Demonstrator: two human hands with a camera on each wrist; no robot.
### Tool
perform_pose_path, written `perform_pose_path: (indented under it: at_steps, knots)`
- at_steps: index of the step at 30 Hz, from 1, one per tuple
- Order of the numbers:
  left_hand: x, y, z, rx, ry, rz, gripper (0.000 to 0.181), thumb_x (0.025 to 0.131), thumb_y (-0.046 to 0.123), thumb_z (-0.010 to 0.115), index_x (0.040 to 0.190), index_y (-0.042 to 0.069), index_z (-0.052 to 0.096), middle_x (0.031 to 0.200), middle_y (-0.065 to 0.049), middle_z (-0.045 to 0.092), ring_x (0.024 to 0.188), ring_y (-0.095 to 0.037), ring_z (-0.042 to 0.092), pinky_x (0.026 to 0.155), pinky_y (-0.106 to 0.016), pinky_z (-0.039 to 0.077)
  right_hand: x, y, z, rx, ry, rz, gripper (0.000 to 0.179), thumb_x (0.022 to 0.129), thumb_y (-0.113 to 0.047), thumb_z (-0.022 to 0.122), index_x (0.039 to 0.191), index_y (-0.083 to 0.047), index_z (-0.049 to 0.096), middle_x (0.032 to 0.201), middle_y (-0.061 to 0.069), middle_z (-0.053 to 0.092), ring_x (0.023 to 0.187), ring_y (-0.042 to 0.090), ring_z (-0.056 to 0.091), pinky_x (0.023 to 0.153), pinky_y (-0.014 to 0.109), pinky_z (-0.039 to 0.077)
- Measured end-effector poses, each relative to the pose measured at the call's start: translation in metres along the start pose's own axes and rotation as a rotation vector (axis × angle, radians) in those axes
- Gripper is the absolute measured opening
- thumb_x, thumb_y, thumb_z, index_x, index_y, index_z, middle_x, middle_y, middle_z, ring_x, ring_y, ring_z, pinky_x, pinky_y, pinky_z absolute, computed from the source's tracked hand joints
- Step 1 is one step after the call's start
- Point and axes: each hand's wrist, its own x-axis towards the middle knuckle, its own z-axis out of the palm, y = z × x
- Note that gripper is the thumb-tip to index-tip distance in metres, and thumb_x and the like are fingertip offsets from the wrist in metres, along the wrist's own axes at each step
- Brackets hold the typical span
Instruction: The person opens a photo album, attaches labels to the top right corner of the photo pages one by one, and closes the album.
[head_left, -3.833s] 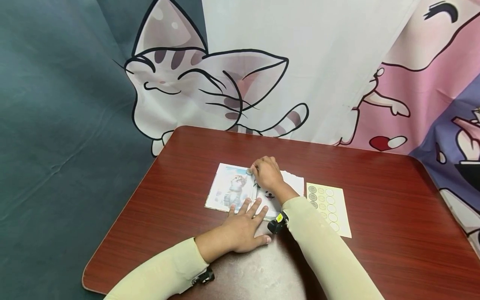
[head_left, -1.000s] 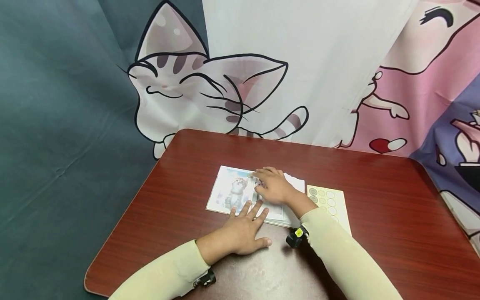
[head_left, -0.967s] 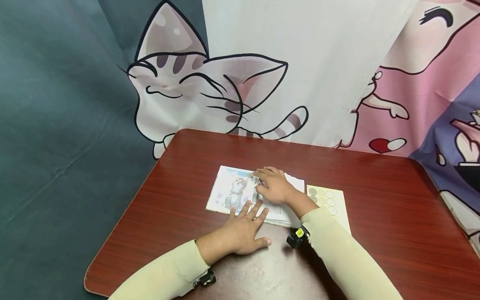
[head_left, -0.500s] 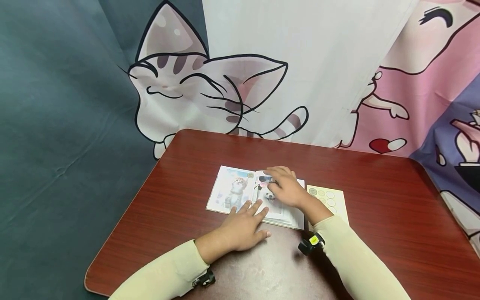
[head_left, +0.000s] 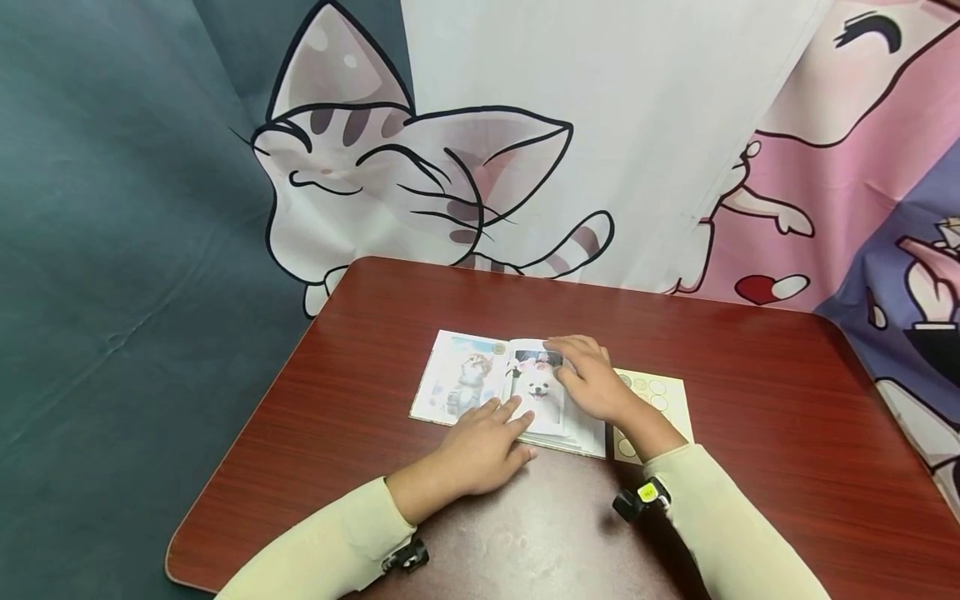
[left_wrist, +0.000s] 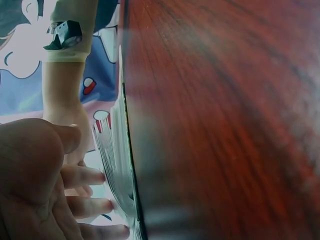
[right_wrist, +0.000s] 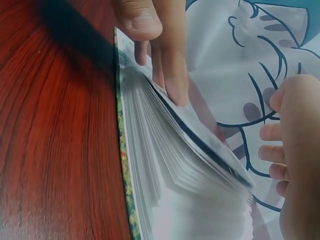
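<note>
An open notebook (head_left: 588,439) lies on the table, a kitten picture (head_left: 471,375) on its left page and a photo of a white dog (head_left: 538,387) on its right page. A small round sticker (head_left: 498,348) sits at the kitten page's upper right corner. My left hand (head_left: 483,446) rests with extended fingers over the notebook's lower edge by the fold. On the right page, my right hand (head_left: 588,379) lies beside the dog photo, its fingertips near the top edge. In the right wrist view its fingers (right_wrist: 172,75) touch the page from above, over the fanned page edges (right_wrist: 160,165).
A pale yellow sheet of round stickers (head_left: 671,400) lies right of the notebook, partly under the right forearm. The reddish-brown table (head_left: 360,367) reaches back to a cartoon cat curtain (head_left: 495,50).
My right hand has left the round sticker on the kitten page and slid right across the other page, uncovering the dog photo. Earlier its fingers pinched at that sticker. My left hand stays nearly in place.
</note>
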Motion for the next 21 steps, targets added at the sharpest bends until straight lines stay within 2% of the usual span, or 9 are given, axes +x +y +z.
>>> perform_pose_path:
  at_steps: [7,14,21]
  knots:
    - [0.003,0.001,-0.002,-0.017,0.09,0.01,0.05,0.105,0.048,0.051,0.143,0.017,0.062,0.15,-0.012,0.053,0.134,-0.031,0.053,0.107,-0.048,0.044,-0.01,0.007,-0.004,0.013,0.011,0.027,0.042,0.096,-0.008,0.051,0.136,-0.006,0.064,0.142,0.013,0.059,0.137,0.034,0.041,0.106,0.056,0.027]
    - [0.007,0.005,-0.004,-0.074,0.12,-0.015,0.045,0.105,0.046,0.052,0.136,0.017,0.067,0.145,-0.006,0.058,0.129,-0.026,0.055,0.103,-0.046,0.047,-0.022,0.013,-0.008,0.016,0.026,0.041,0.043,0.095,-0.005,0.051,0.137,-0.006,0.064,0.142,0.013,0.059,0.137,0.036,0.041,0.106,0.057,0.027]
    - [0.011,0.009,-0.006,-0.09,0.152,0.01,0.041,0.105,0.043,0.053,0.132,0.017,0.069,0.136,-0.003,0.062,0.123,-0.023,0.057,0.101,-0.041,0.048,-0.031,0.018,-0.012,0.033,0.047,0.045,0.044,0.094,-0.002,0.051,0.136,-0.004,0.064,0.141,0.015,0.059,0.137,0.038,0.041,0.107,0.057,0.026]
